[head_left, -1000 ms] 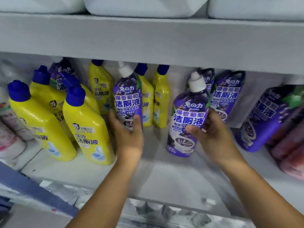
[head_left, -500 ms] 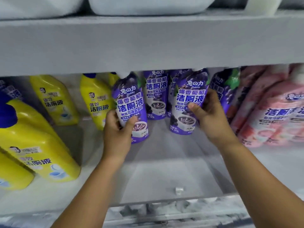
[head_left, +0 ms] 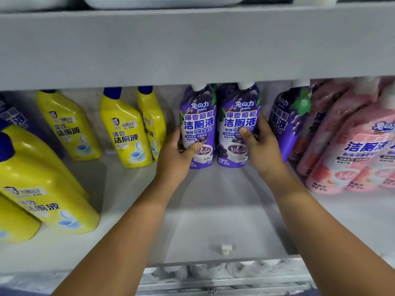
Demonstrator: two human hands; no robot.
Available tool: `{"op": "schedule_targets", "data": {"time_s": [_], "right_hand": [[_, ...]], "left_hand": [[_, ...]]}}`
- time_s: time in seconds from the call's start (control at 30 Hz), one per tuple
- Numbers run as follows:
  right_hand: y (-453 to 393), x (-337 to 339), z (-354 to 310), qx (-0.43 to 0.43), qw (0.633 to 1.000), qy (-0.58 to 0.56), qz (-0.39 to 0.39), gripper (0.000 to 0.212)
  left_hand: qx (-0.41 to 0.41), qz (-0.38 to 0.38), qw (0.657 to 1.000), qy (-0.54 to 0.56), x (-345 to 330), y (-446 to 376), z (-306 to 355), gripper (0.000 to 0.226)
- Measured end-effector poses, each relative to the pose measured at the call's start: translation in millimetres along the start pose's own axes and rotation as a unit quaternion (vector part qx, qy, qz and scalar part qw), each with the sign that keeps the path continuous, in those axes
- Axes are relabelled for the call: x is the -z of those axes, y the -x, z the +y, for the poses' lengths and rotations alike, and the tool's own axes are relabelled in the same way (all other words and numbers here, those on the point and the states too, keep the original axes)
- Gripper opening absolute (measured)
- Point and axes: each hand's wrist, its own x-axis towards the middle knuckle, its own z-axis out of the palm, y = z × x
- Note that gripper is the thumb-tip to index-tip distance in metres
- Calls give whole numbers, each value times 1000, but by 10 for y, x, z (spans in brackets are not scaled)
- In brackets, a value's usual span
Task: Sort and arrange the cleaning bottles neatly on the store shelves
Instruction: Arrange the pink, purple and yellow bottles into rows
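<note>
Two purple toilet-cleaner bottles with white caps stand upright and side by side at the back of the white shelf (head_left: 213,221). My left hand (head_left: 177,154) grips the left purple bottle (head_left: 198,116) low on its left side, thumb across the front. My right hand (head_left: 260,146) grips the right purple bottle (head_left: 237,116) from the right, thumb on its label. Their caps are partly hidden by the shelf above (head_left: 192,45).
Yellow bottles with blue caps (head_left: 126,133) stand at the back left, and larger ones (head_left: 42,189) near the front left. Another purple bottle (head_left: 286,122) and pink bottles (head_left: 350,152) fill the right. A small white clip (head_left: 226,249) lies near the shelf's front edge.
Both hands have pushed the two purple bottles further back and brought them together, upright and aligned. The view has shifted right, showing more pink bottles.
</note>
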Motion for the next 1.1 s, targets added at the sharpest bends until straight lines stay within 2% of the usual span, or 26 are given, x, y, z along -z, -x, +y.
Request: {"op": "schedule_targets", "data": {"time_s": [0.23, 0.37, 0.53, 0.63, 0.7, 0.8, 0.87, 0.97, 1.1], "right_hand": [[-16, -70, 68, -15, 999, -20, 36, 49], [-47, -77, 92, -27, 999, -23, 29, 52], [-10, -71, 128, -7, 1000, -2, 20, 53], [30, -35, 129, -11, 999, 13, 36, 54], [148, -28, 112, 2, 996, 58, 60, 53], [524, -77, 19, 53, 983, 131, 117, 49], [783, -220, -108, 87, 988, 94, 80, 42], [987, -622, -451, 37, 997, -23, -70, 23], [1096, -1243, -802, -23, 961, -67, -268, 23]], "left_hand": [[14, -12, 1000, 22, -35, -39, -20, 44], [24, -27, 999, 28, -97, -62, -35, 54], [22, -6, 1000, 5, -156, -43, -15, 51], [38, -17, 999, 10, -135, 20, 50, 40], [53, 14, 998, 9, -49, 173, 147, 43], [72, 104, 992, -2, 201, 531, 307, 44], [54, 170, 984, 18, 461, 828, 406, 32], [45, 261, 964, 24, 954, 1277, 621, 21], [21, 394, 919, -11, 1708, 1738, 779, 13]]}}
